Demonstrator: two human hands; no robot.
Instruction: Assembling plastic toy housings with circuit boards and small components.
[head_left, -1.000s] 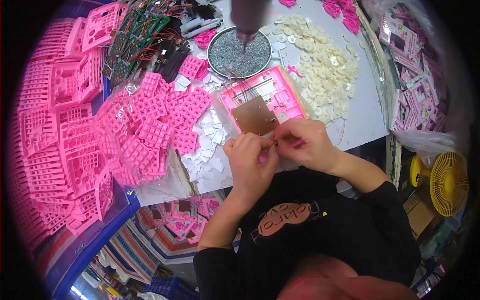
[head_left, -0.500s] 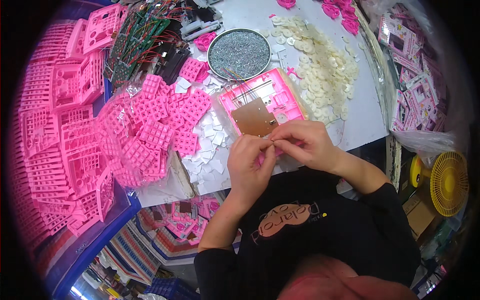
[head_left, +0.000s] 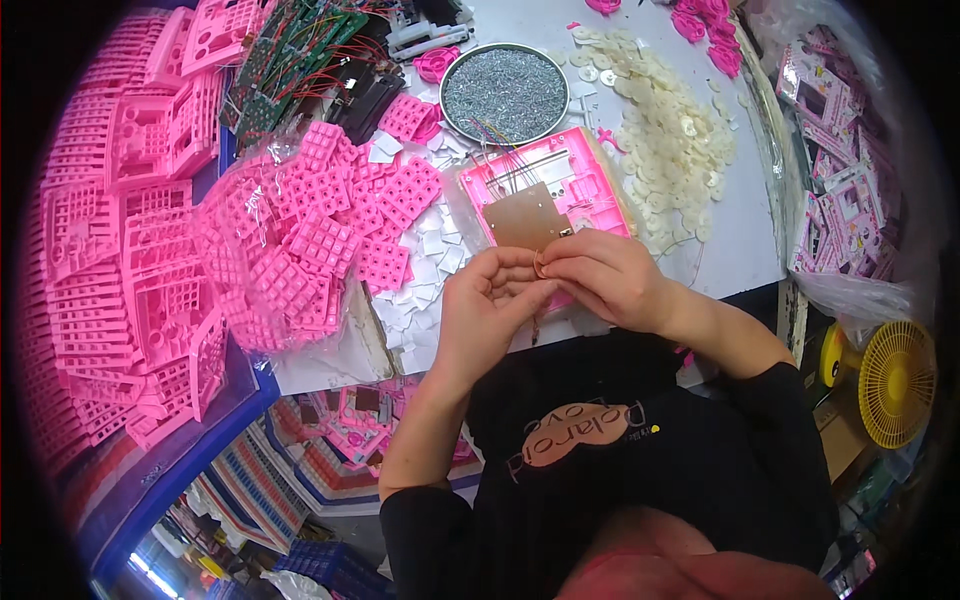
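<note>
Fingertips of my left hand (head_left: 482, 312) and my right hand (head_left: 618, 280) meet at the near edge of a pink plastic casing (head_left: 598, 190). Between them is a thin orange-brown wire (head_left: 539, 266), bent into a small loop; my right hand pinches it. My left hand is partly curled with its thumb toward the wire, its grip partly hidden. The casing lies open-side up, with a brown circuit board (head_left: 524, 216) over its left part and thin wires (head_left: 505, 160) at its far end. My fingers cover the casing's near edge.
A round tray of small screws (head_left: 505, 95) stands beyond the casing. Pink button pads (head_left: 325, 240) and white paper squares (head_left: 425, 285) lie left; cream discs (head_left: 665, 140) lie right. Green circuit boards (head_left: 285, 75) are piled far left. A yellow fan (head_left: 895, 385) stands right.
My fingers have spread from a tight pinch, and a wire loop now shows between them. My left hand has turned more open. The whole view has shifted slightly.
</note>
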